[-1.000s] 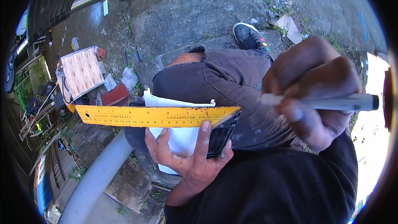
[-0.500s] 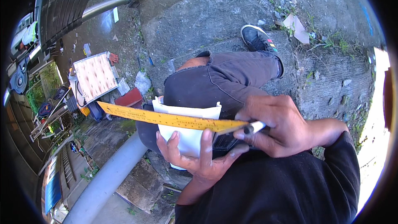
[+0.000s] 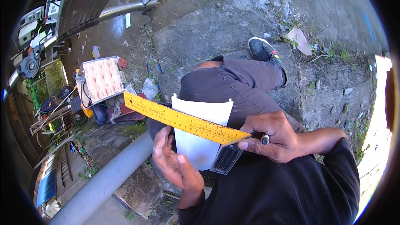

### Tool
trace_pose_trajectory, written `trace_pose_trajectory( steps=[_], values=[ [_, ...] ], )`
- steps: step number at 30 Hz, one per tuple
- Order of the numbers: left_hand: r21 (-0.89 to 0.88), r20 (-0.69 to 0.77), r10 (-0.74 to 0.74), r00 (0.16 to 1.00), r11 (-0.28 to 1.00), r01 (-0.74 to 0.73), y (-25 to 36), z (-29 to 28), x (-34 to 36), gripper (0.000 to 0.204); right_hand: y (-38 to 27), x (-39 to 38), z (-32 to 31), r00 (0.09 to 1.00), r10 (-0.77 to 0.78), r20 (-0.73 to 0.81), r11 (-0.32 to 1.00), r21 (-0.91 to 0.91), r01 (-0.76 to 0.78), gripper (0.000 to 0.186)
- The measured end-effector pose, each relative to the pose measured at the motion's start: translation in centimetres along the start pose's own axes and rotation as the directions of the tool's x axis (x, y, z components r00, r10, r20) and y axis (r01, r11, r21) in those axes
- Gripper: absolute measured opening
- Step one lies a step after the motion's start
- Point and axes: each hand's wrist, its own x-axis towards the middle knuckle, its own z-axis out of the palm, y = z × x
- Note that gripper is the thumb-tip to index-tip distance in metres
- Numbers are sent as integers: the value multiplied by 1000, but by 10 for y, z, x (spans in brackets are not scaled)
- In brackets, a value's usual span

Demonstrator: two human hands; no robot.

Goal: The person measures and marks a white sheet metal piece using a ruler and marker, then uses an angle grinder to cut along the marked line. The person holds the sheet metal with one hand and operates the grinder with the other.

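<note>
- The left hand (image 3: 175,164) is loose and spread, gripping nothing; its wrist bends up from the dark sleeve, fingers pointing away from the body, thumb standing apart from them.
- The right hand (image 3: 273,135) is closed, the forearm coming in from the right with the back of the hand upward; thumb and index finger pinch the near end of the try square.
- The marker pen (image 3: 265,139) is tucked in the same right hand, its dark end showing beside the thumb.
- The try square's yellow steel blade (image 3: 183,118) slants from the right fingertips across to beyond the left fingers; its black stock (image 3: 227,158) hangs between the hands.
- The white curved sheet (image 3: 193,152) stands between the hands, under the blade, just right of the left fingers; the left thumb overlaps its edge, though contact is unclear.
- The trousered leg (image 3: 221,81) lies beyond both hands.
- The grey pipe (image 3: 108,175) runs left of the left hand.
</note>
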Motion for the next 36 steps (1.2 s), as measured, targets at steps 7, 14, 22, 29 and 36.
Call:
trace_pose_trajectory(
  steps=[7, 14, 22, 29, 36],
  values=[
    [-164, 199, -250, 947, 945, 284, 0, -24, 28, 58, -4, 2, 6, 996, -60, 69, 998, -18, 61, 22],
    [62, 360, -91, 929, 995, 74, 2, -19, 55, 35, -18, 2, -25, 991, -132, 14, 991, 30, 131, 20],
    [107, 879, 50, 474, 948, -298, 9, -64, 139, 29, -49, 21, -113, 995, -72, -72, 983, 162, 83, 49],
    [237, 913, -84, 400, 906, -351, -4, -49, 156, 46, -40, 20, -117, 998, 39, 42, 991, 130, -44, 41],
    [158, 920, -69, 386, 966, -205, -19, -53, 166, 29, -34, 29, -144, 999, -41, -12, 989, 143, 42, 44]
  ],
)
